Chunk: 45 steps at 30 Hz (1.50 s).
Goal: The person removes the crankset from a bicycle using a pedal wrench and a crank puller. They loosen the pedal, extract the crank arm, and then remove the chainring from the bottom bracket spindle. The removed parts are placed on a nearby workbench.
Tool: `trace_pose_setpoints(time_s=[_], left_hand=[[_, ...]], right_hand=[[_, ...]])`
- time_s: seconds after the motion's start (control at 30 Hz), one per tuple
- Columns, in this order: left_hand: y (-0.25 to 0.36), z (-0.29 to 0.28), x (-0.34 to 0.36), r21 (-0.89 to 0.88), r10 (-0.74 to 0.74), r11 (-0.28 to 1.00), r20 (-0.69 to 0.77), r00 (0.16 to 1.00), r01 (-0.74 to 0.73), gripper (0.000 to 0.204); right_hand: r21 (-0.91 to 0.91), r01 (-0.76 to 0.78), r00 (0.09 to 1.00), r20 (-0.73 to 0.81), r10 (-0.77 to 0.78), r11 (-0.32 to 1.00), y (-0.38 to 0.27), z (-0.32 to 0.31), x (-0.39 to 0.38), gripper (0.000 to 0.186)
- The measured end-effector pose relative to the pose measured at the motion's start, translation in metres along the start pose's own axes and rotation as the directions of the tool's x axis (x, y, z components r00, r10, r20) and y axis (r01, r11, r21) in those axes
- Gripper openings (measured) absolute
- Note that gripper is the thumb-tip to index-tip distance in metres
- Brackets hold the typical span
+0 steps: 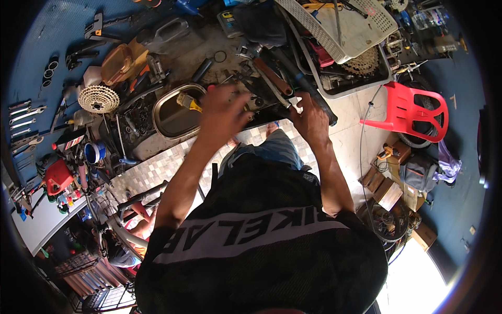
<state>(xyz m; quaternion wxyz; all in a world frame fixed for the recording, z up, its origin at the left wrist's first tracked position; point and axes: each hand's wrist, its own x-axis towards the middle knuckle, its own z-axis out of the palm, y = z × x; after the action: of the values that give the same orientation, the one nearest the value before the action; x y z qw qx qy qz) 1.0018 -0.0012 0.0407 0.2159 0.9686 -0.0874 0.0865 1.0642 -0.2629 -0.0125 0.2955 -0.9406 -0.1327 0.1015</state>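
Over the near edge of the workbench (180,49), my left hand (226,112) is raised and smeared by motion, so its fingers cannot be read. Beside it lies an oval metal tray (157,119) of dark liquid, with a yellow-handled brush (189,102) resting in it. My right hand (312,121) is closed in a pinch at the bench edge, by a long metal bar. What its fingers hold is too small to make out. Just beyond it lie a brown-handled tool (273,77) and an adjustable wrench (244,51). A dark cylinder (202,69) lies farther left.
At the back right, a light perforated basket (361,39) sits over a grey bin (334,94) containing a large bicycle cassette. Another cassette (98,99) is at left, near wall-hung wrenches (29,118). A red plastic chair (418,112) stands right. Another person (123,251) is at lower left.
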Motion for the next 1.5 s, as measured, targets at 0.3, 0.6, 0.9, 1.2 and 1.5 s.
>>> trace_pose_setpoints(time_s=[0.3,0.6,0.9,1.2,1.5], left_hand=[[-0.012,0.073,0.055,0.204,0.375,0.893,0.158,0.913,-0.402,0.036],[-0.044,0.041,0.093,0.053,0.331,0.943,-0.11,0.937,-0.328,0.027],[-0.071,0.007,0.123,0.14,0.293,0.954,-0.245,0.924,-0.266,0.027],[-0.068,0.022,0.141,0.153,0.195,0.975,-0.269,0.943,-0.158,0.023],[-0.078,0.017,0.131,0.105,0.196,0.98,-0.318,0.928,-0.171,0.025]], right_hand=[[0.142,0.204,0.975,-0.122,-0.187,0.969,0.01,0.017,0.012,0.032],[0.119,0.315,0.915,-0.304,-0.267,0.942,-0.033,-0.025,0.068,0.022],[-0.013,0.11,0.961,-0.256,-0.11,0.994,-0.052,-0.028,0.077,0.023],[-0.275,-0.066,0.99,0.101,0.097,0.959,-0.05,0.016,0.037,0.043],[0.233,-0.038,0.992,0.124,0.009,0.972,-0.021,0.027,0.039,0.039]])
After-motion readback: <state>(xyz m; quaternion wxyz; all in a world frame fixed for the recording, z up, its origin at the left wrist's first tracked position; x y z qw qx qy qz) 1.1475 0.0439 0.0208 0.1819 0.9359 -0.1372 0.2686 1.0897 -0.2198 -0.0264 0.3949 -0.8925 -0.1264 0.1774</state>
